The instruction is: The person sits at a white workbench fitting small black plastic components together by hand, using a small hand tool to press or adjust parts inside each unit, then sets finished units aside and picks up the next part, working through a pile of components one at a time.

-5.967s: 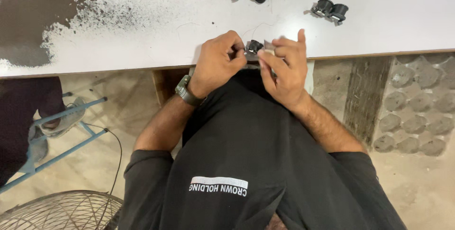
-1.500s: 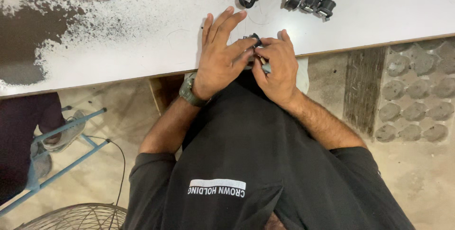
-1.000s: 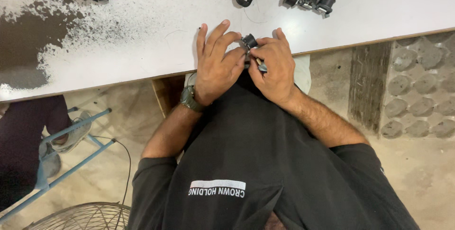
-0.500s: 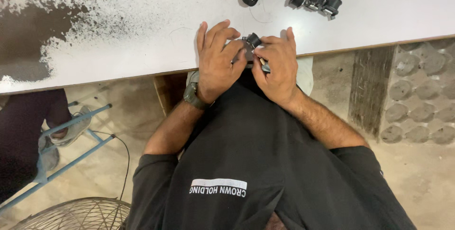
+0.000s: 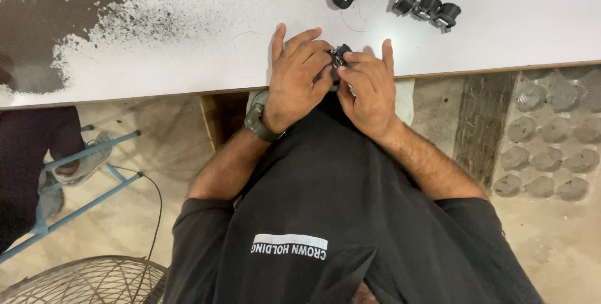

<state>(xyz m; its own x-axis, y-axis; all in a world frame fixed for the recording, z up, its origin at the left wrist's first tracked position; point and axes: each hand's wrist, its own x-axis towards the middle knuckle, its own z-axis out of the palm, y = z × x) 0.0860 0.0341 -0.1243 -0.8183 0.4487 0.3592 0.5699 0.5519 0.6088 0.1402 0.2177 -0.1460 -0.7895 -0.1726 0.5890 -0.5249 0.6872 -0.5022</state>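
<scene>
**Two hands pinch one small black part at the table edge**

Both hands meet on a small black part, held just above the near edge of the white table. It sits between the fingertips, at the far end of both hands, about as near to one as to the other. The part is too small and too covered to tell which way its long axis runs. The left hand, a dark wristwatch on its wrist, closes its fingers on the part from the left. The right hand grips it from the right with thumb and forefinger, the other fingers raised. Farther back on the table lie several similar black parts, well apart from the hands. Dark speckled wear marks the table's left side.
</scene>
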